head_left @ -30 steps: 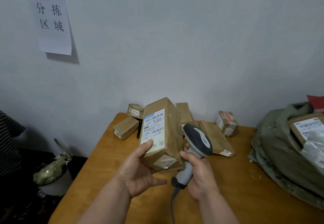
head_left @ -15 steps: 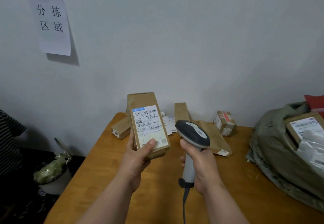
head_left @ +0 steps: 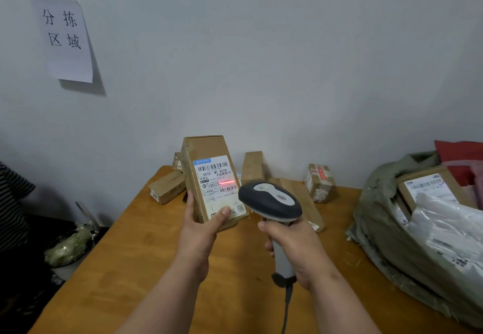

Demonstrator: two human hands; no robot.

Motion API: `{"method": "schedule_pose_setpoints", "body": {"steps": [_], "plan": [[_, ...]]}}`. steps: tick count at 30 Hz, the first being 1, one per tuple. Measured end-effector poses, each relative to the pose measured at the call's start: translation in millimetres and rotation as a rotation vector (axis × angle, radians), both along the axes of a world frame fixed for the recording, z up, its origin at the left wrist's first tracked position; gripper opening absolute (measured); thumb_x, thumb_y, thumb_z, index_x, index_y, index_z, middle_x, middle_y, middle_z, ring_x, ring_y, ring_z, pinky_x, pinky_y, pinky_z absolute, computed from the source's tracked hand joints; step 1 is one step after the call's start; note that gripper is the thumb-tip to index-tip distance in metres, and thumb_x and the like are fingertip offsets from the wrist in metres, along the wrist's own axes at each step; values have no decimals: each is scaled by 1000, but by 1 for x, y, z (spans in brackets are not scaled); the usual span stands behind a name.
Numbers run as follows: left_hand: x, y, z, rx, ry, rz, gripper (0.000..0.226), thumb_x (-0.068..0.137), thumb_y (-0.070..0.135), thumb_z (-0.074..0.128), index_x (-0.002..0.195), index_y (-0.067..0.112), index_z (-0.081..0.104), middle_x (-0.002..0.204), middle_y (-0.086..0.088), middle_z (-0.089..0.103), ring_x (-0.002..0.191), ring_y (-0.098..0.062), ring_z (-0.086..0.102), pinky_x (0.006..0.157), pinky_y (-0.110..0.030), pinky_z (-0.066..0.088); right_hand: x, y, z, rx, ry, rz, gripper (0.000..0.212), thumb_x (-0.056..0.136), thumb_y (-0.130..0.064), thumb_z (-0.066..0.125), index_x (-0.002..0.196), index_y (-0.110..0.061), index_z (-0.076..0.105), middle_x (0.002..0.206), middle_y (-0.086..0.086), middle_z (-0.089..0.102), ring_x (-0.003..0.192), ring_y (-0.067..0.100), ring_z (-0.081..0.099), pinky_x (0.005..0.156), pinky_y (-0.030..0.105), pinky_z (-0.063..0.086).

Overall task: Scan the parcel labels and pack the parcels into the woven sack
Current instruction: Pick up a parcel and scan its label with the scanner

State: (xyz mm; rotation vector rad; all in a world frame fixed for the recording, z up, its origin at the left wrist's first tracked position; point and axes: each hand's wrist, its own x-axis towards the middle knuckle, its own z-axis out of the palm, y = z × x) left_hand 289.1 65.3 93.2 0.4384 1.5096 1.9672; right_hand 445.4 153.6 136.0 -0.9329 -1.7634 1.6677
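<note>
Head view: tall brown cardboard parcel (head_left: 206,177) held upright above the orange wooden table (head_left: 146,255), left hand (head_left: 200,232) gripping its lower end, thumb on the white label (head_left: 218,184). A red scan line glows across that label. Right hand (head_left: 295,245) wraps the grey handheld barcode scanner (head_left: 270,201). Green woven sack (head_left: 379,224) sits right, holding parcels.

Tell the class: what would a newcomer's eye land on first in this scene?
Probably the red scan line glowing on the label of the cardboard parcel held up by the left hand, with the scanner in the right hand beside it. Next, the stuffed woven sack at the table's right.
</note>
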Motion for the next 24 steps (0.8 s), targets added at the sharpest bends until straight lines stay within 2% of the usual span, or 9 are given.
{"method": "schedule_pose_setpoints", "body": {"steps": [6, 14, 24], "plan": [[26, 11, 1, -22, 5, 33, 116, 57, 37, 89, 152, 51, 23, 134, 6, 62, 123, -23, 59, 112, -55, 38, 27, 10, 4, 4, -4, 46, 24, 85, -17, 75, 101, -31, 66, 63, -12, 67, 61, 5, 61, 58, 19, 51], [51, 20, 0, -26, 11, 41, 113, 60, 35, 89, 151, 51, 23, 133, 6, 60, 122, -23, 59, 110, -55, 40, 55, 16, 3, 32, -22, 69, 20, 85, -15, 73, 96, -30, 66, 61, -11, 65, 59, 3, 61, 56, 19, 52], [63, 32, -2, -30, 0, -25, 110, 60, 34, 86, 150, 52, 26, 121, 12, 63, 116, -20, 60, 105, -50, 44, 71, 14, 5, -4, -16, 1, 28, 83, -15, 73, 101, -35, 65, 66, -11, 68, 62, 2, 61, 57, 17, 52]]}}
